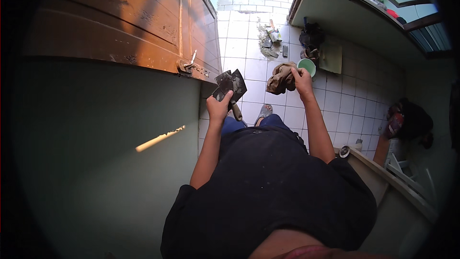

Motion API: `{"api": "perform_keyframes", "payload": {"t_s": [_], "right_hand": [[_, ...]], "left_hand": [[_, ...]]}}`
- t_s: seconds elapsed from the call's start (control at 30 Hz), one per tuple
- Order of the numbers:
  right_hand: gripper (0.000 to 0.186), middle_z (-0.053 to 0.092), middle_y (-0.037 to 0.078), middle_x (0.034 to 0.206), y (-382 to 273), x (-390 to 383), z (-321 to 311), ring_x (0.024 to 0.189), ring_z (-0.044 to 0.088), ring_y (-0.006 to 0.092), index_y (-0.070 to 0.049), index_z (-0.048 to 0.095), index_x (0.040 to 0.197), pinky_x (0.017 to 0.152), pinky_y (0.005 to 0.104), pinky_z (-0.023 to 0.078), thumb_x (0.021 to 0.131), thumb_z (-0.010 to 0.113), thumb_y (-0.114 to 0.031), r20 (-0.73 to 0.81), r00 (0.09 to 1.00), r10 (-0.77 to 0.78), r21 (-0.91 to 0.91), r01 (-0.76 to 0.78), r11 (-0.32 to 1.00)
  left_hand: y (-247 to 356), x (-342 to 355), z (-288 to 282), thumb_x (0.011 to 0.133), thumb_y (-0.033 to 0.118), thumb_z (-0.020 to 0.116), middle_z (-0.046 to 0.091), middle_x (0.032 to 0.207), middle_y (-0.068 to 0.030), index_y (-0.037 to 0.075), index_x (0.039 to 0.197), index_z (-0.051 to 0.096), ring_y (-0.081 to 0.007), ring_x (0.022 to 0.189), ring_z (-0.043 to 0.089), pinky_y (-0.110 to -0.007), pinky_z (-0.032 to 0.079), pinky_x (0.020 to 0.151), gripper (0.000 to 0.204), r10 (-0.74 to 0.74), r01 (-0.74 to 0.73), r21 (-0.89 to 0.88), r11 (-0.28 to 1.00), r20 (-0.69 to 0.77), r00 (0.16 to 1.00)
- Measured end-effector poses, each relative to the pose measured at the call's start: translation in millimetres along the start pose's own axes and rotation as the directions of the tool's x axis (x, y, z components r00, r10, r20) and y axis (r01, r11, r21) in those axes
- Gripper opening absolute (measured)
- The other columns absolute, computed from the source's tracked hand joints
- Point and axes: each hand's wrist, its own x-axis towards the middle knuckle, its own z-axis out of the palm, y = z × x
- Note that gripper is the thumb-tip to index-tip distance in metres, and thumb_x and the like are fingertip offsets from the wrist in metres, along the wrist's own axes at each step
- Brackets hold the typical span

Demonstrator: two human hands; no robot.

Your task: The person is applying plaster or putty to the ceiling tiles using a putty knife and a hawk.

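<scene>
My left hand [218, 108] is closed around dark, stained flat-bladed scrapers [235, 84]. They overlap at an angle, and a pale handle [237, 111] sticks out below my fingers. How many tools are in the grip I cannot tell. A crumpled brown cloth [281, 79] hangs from my right hand [303, 82], pinched between thumb and fingers. Just beyond that hand a light green bucket [306, 67] stands on the tiles, partly covered by the hand and cloth. Both hands are held out in front of my body, apart from each other.
An orange-brown wooden door [158, 24] with a metal latch [184, 66] is at the left. Rubble and scraps [269, 41] lie on the white tiles ahead. Dark bags [311, 36] rest near the right wall. A wooden frame edge [393, 182] runs along the lower right, near a dark, partly red heap [412, 123].
</scene>
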Motion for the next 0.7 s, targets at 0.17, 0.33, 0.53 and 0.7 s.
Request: {"api": "perform_keyframes", "payload": {"t_s": [0.17, 0.33, 0.53, 0.7], "right_hand": [[0.033, 0.064, 0.004, 0.081, -14, 38, 19, 0.072, 0.056, 0.0096, 0.002, 0.064, 0.09, 0.064, 0.0268, 0.047, 0.095, 0.068, -0.03, 0.065, 0.998, -0.008, 0.092, 0.002, 0.996], [0.03, 0.063, 0.004, 0.082, -75, 103, 34, 0.071, 0.054, 0.0088, 0.001, 0.063, 0.094, 0.063, 0.0266, 0.047, 0.096, 0.066, -0.029, 0.115, 0.993, -0.019, 0.1, 0.008, 0.995], [0.024, 0.063, 0.002, 0.089, -143, 192, 61, 0.076, 0.056, 0.0066, -0.002, 0.059, 0.099, 0.068, 0.0241, 0.048, 0.1, 0.059, -0.026, 0.255, 0.966, -0.032, 0.342, -0.059, 0.938], [0.02, 0.063, 0.001, 0.09, -203, 270, 76, 0.078, 0.057, 0.0062, -0.003, 0.06, 0.101, 0.071, 0.0226, 0.048, 0.101, 0.058, -0.023, 0.201, 0.978, -0.058, 0.411, -0.03, 0.911]], "left_hand": [[20, 43, 18, 0.081, 0.013, 0.081, 0.072, 0.083, -0.0035, -0.004, 0.092, 0.073, -0.0087, 0.071, 0.065, -0.026, 0.054, 0.066, 0.022, 0.052, -0.052, -0.07, 0.996, -0.007, 0.999], [64, 109, 51, 0.08, 0.008, 0.08, 0.072, 0.088, -0.0051, -0.003, 0.095, 0.072, -0.0099, 0.072, 0.066, -0.026, 0.054, 0.067, 0.02, 0.03, -0.037, -0.245, 0.969, -0.031, 0.999], [105, 217, 73, 0.083, 0.006, 0.076, 0.072, 0.09, -0.0074, -0.004, 0.1, 0.071, -0.0124, 0.076, 0.068, -0.026, 0.055, 0.07, 0.02, -0.02, 0.013, -0.388, 0.921, -0.015, 1.0], [156, 290, 82, 0.083, 0.007, 0.076, 0.073, 0.094, -0.0059, -0.003, 0.1, 0.072, -0.0111, 0.079, 0.067, -0.028, 0.054, 0.073, 0.02, 0.088, -0.098, -0.286, 0.953, -0.046, 0.995]]}}
